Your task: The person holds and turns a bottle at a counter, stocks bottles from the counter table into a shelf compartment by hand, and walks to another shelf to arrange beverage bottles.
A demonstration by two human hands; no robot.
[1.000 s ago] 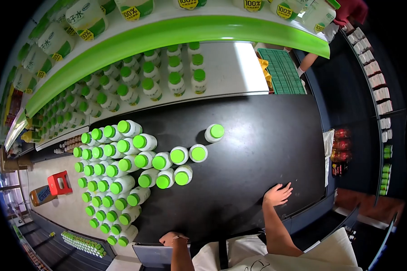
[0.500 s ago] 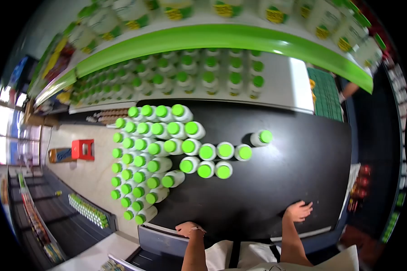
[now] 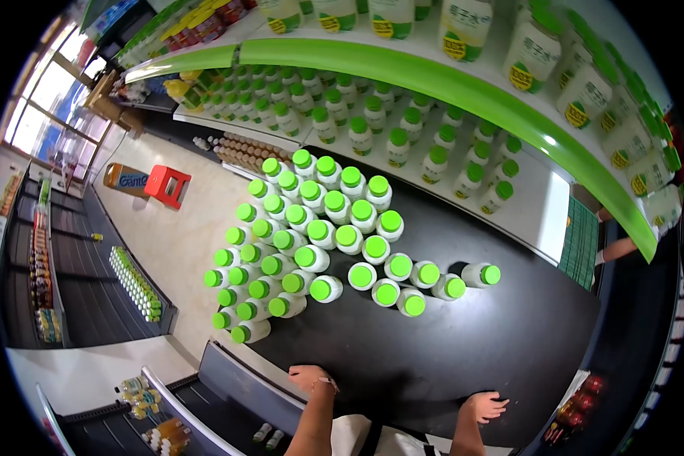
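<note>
View has swung left, hands (image 3: 486, 408) on black tabletop (image 3: 441, 349)

Bright windows (image 3: 51, 93) stand beyond the pale floor (image 3: 146, 243) and dark shelving (image 3: 74, 254).

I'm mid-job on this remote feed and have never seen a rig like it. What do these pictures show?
There's no robot: these are a person's bare hands. Every picture comes from one camera on their head, looking forward and down; the wide lens bends the edges. Green-capped white bottles crowd the left of a dark surface, trailing off rightward. A shelf with a green edge holds similar ones. The left hand rests by the near edge, the right hand lies spread. Neither visibly holds anything.
</note>
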